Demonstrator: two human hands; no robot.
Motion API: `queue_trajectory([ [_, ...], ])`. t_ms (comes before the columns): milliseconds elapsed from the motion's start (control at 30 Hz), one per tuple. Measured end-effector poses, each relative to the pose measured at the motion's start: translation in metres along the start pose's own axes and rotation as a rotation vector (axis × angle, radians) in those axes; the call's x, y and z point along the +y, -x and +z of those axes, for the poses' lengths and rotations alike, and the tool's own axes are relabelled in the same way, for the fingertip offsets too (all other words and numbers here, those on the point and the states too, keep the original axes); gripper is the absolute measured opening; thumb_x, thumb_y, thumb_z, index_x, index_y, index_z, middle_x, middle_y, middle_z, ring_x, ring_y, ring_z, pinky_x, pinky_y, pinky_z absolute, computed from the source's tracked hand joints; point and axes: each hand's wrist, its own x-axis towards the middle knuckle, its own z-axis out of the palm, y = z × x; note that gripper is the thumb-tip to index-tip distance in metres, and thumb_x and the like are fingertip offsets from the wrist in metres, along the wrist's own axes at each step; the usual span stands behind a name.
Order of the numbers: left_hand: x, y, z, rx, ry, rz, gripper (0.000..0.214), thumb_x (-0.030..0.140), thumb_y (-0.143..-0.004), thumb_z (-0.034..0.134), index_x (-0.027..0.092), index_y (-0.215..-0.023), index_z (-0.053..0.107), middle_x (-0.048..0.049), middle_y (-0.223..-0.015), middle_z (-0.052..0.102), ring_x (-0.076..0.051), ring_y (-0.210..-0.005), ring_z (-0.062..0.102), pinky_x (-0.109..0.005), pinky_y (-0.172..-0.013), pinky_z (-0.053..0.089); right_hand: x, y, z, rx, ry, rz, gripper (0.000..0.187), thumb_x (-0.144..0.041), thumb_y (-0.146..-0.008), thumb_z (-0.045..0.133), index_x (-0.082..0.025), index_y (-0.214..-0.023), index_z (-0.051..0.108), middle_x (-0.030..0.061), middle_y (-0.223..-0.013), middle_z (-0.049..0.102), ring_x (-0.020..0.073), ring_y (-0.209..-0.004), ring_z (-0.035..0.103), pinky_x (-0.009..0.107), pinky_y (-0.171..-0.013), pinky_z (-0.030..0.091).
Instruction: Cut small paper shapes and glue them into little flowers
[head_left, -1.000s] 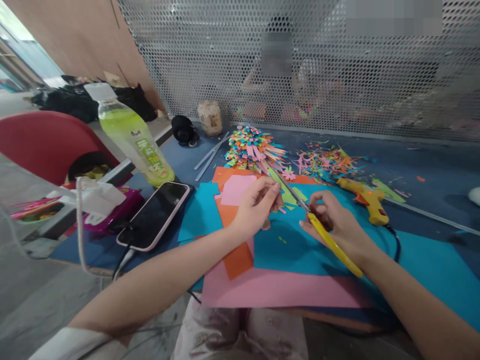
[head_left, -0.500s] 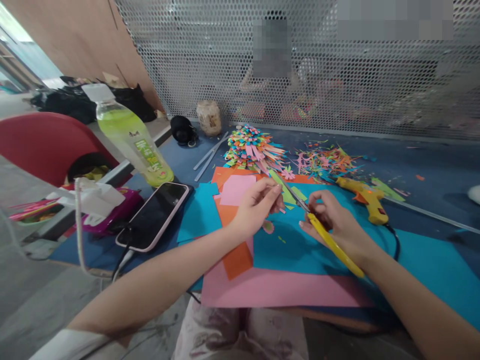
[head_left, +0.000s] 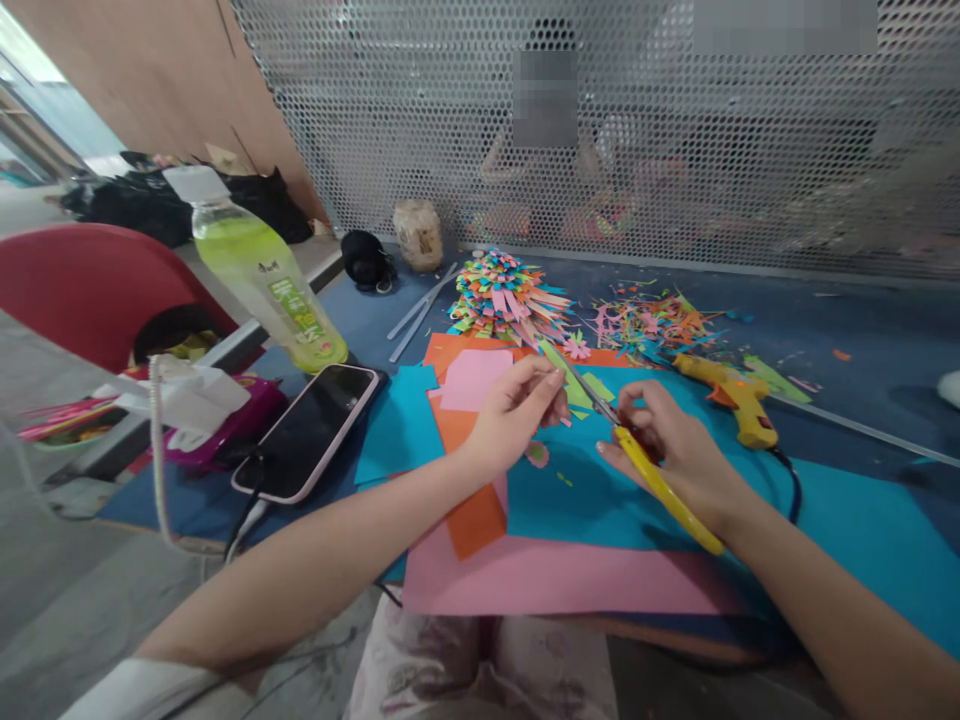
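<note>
The blue paper sheet (head_left: 570, 510) lay beneath both hands and risked a stray cut if the yellow-handled scissors (head_left: 646, 468) dipped. Those scissors hung above it, their blades so near the left hand (head_left: 514, 415) that a hasty snip could have nicked its fingertips. The scalloped pink paper piece (head_left: 539, 458) might have been crumpled by a sinking palm. The right hand (head_left: 679, 440) was wrapped around the handles; the left thumb met the forefinger, anything between too small to make out.
</note>
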Motion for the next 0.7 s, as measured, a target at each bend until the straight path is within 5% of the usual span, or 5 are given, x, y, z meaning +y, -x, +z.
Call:
queue_trajectory([
  [700, -0.0013, 0.0000, -0.0004, -0.010, 0.008, 0.018, 0.020, 0.036, -0.084, 0.053, 0.018, -0.076, 0.048, 0.0045, -0.057, 0.053, -0.006, -0.050, 0.048, -0.018, -0.047, 0.038, 0.0029, 0.0003, 0.0031, 0.057, 0.102, -0.019, 0.033, -0.033, -0.073, 0.063, -0.025, -0.086, 0.035, -0.0104, -0.048, 0.040, 0.0091, -0.044, 0.028, 0.022, -0.043, 0.024],
])
